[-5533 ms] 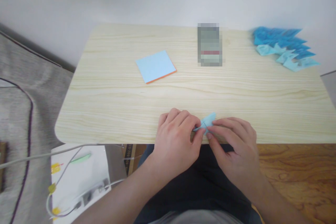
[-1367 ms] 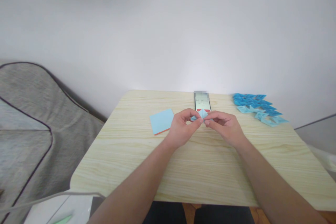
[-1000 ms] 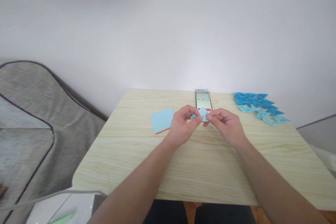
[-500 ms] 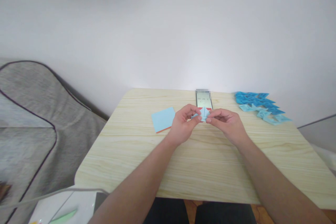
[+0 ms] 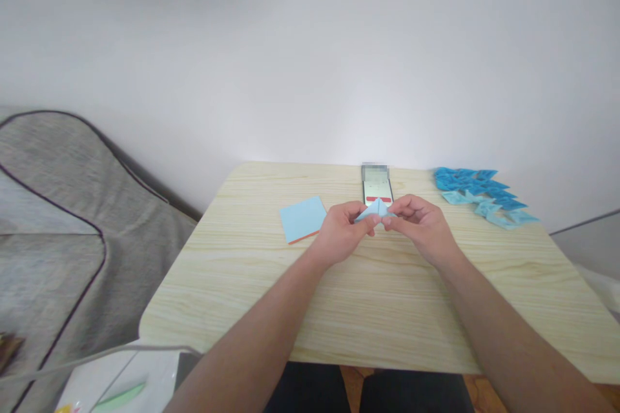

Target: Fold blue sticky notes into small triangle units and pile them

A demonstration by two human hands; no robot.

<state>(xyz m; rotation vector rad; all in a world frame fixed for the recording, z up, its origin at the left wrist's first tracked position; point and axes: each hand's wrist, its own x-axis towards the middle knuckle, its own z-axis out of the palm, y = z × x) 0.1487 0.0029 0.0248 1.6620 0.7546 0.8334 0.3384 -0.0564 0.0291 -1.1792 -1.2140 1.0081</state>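
Note:
A small folded piece of light blue paper (image 5: 376, 209) is held just above the wooden table (image 5: 368, 297), near its far middle. My left hand (image 5: 341, 232) pinches the paper's left side with thumb and fingers closed. Pinching its right side is my right hand (image 5: 420, 227), fingers curled. Both forearms reach out over the table from the near edge. The paper shows a pointed, tent-like shape between the fingertips.
A pad of light blue square sheets (image 5: 303, 219) lies left of my hands. A phone (image 5: 377, 185) lies behind them. Several folded blue paper pieces (image 5: 482, 195) are spread at the far right. A grey cushion (image 5: 53, 219) is to the left, a white cable (image 5: 92, 358) below.
Since 5.5 s ago the view has tilted up and my hands have carried the paper from the near edge to the far middle. In the last second the fingers have reshaped the fold slightly.

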